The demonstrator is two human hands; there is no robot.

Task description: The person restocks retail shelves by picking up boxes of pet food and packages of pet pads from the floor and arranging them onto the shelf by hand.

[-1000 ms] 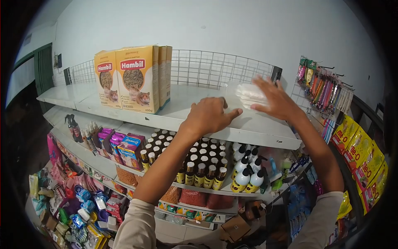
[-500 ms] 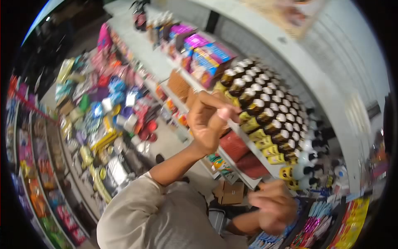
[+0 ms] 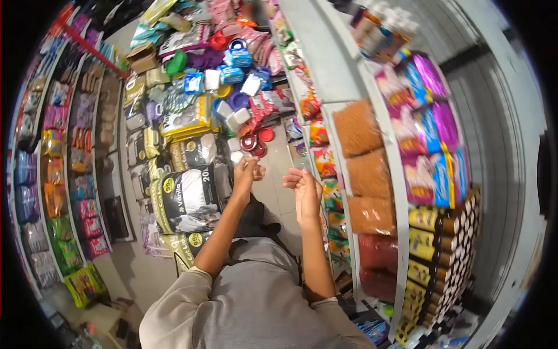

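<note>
My left hand [image 3: 248, 174] is raised in front of my body, its fingers loosely bent and slightly apart, with nothing visible in it. To its right, my right hand [image 3: 305, 192] is held palm inward, fingers loosely curled and apart, also with nothing visible in it. The two hands do not touch. Beyond and below my left hand lies a large cat litter bag [image 3: 189, 195]. Nearest my right hand are colourful packets [image 3: 322, 161] on a low shelf.
Bags, tubs and red bowls [image 3: 266, 134] are heaped on the floor [image 3: 281, 195] ahead. Shelves of packets [image 3: 55, 168] line the left. On the right, shelves hold brown pellet bags [image 3: 369, 174], boxes [image 3: 427, 180] and rows of white-capped bottles [image 3: 456, 238].
The view has swung from the upper shelf with yellow boxes down to the floor and lower shelves. Both hands have come away from the shelf and are now closer together before my body.
</note>
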